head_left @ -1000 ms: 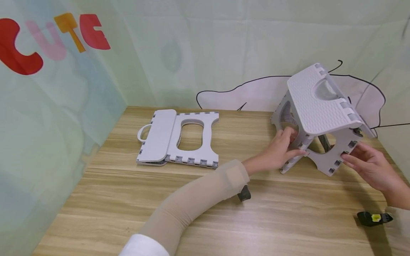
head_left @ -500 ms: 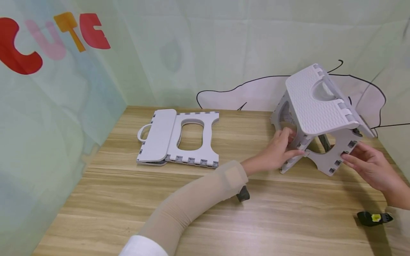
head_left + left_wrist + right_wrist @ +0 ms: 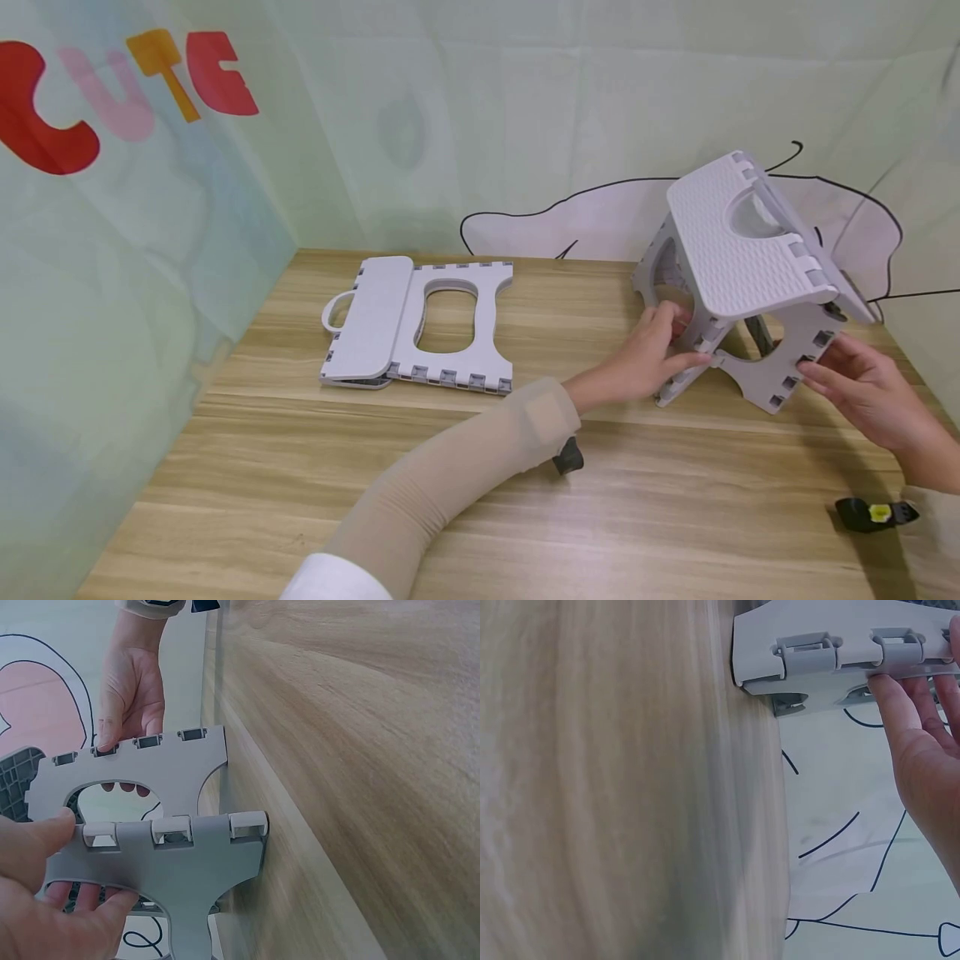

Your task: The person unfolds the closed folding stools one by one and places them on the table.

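A white and grey folding step stool (image 3: 750, 250) stands partly unfolded at the table's back right, its textured top bent at the middle hinge. My left hand (image 3: 645, 354) grips its left leg panel, fingers through the cutout and thumb on the hinged edge; the left wrist view shows this leg panel (image 3: 180, 862) close up. On the opposite side, my right hand (image 3: 873, 387) holds the right leg panel (image 3: 787, 358) by its edge, thumb in front and fingers behind. In the right wrist view the right hand's fingers (image 3: 896, 705) lie along the stool's hinged edge (image 3: 810, 656).
A second folding stool (image 3: 450, 325), folded flat with a carry handle (image 3: 335, 311), lies at the back left of the wooden table (image 3: 300, 483). A printed cloth (image 3: 420, 150) hangs behind and to the left. Black wrist-camera parts (image 3: 570, 457) show below the left sleeve.
The stool's top has shifted very slightly left and the left hand has moved a little with it. Both hands keep their grip, and the folded stool stays in place.
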Available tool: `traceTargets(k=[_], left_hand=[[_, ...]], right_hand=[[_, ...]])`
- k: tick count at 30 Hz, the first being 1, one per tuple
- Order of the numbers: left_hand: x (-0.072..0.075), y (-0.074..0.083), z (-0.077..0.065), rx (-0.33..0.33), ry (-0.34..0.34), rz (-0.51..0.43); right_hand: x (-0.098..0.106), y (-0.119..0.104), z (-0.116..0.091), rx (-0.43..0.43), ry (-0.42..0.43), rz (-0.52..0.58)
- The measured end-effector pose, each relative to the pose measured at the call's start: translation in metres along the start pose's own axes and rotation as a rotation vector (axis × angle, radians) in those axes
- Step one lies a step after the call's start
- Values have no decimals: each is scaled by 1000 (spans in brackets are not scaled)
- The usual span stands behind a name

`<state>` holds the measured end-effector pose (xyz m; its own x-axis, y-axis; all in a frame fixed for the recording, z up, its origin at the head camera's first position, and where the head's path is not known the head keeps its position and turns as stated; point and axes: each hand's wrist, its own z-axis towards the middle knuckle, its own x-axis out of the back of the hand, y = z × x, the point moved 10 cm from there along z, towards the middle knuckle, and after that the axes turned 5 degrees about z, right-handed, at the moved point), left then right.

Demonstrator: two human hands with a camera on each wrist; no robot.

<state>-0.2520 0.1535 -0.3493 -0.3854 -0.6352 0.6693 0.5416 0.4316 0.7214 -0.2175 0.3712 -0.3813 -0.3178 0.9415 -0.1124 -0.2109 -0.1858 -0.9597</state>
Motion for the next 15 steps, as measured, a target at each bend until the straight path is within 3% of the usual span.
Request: traceTargets(k=[5,7,12,15], left_hand=[[1,-1,1,9,6,-3],[1,-2,1,9,8,-6],[3,-1,1,8,26,-16],[5,-1,1,12,34,-24]], right_hand=[[-1,0,0,-15,8,3],[1,1,-1,-36,40,-53],[10,-3,-2,-108,152,-495],[14,-7,-3,-141,164,-653]])
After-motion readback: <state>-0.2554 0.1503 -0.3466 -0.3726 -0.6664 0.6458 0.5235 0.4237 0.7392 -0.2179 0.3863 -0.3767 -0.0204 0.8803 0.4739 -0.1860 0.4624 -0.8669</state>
